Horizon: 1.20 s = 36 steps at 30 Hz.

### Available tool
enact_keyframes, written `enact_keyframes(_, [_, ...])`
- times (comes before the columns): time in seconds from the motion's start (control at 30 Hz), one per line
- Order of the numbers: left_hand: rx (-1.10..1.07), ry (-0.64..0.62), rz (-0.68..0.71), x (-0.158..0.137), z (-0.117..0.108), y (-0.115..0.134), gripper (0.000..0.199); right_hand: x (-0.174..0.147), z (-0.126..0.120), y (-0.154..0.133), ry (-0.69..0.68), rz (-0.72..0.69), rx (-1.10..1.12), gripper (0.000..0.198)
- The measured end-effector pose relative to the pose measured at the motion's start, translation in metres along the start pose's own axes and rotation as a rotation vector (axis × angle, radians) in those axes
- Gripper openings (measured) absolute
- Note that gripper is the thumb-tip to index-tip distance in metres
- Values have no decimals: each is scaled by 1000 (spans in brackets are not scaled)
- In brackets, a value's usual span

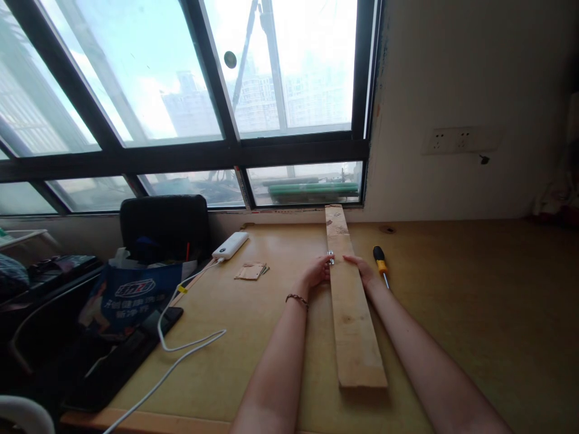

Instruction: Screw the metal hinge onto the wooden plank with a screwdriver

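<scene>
A long wooden plank [355,325] lies lengthwise on the table, its far end by the window sill. At the plank's left edge, my left hand [318,271] is closed on a small shiny metal hinge [331,258] with holes, pressed to the wood. The hinge is partly covered by the fingers. My right hand [363,271] grips the plank's right edge, with the thumb on its top face; its other fingers are mostly hidden. A screwdriver [381,262] with a black and yellow handle lies just right of that hand.
On the wooden table [280,241], a small piece of cardboard [250,270] with what look like screws lies left of the plank. A white power bank [230,245] trails a white cable [199,343]. A black chair [163,226] and blue bag [131,295] stand left.
</scene>
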<state>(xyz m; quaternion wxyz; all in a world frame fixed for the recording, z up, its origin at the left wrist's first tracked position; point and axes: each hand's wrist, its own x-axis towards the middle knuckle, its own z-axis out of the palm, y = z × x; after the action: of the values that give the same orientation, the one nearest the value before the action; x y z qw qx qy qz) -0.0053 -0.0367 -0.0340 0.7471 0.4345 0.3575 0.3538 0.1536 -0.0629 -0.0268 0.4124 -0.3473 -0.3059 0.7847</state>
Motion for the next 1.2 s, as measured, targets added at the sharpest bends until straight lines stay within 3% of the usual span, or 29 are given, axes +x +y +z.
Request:
enact_keyframes(0.43, [52, -64, -20, -10, -6, 7, 39, 0, 0, 0, -14, 31, 31, 34])
enact_keyframes(0.53, [111, -2, -11, -12, -11, 10, 44, 0, 0, -1, -7, 24, 26, 33])
enact_keyframes(0.6, [174, 137, 59, -12, -13, 12, 44, 0, 1, -1, 15, 18, 18, 33])
enact_keyframes(0.7, [273, 342, 296, -12, -12, 14, 36, -3, 5, -2, 34, 13, 6, 33])
enact_keyframes(0.8, [308, 300, 438, -12, -7, 14, 32, -8, 12, -3, 39, -4, 6, 33])
enact_keyframes(0.93, [242, 224, 420, -6, 1, 8, 29, -16, 20, -5, 70, -40, -18, 33])
enact_keyframes(1.2, [214, 369, 496, -1, 10, 4, 15, -23, 25, -7, 43, -30, -61, 34])
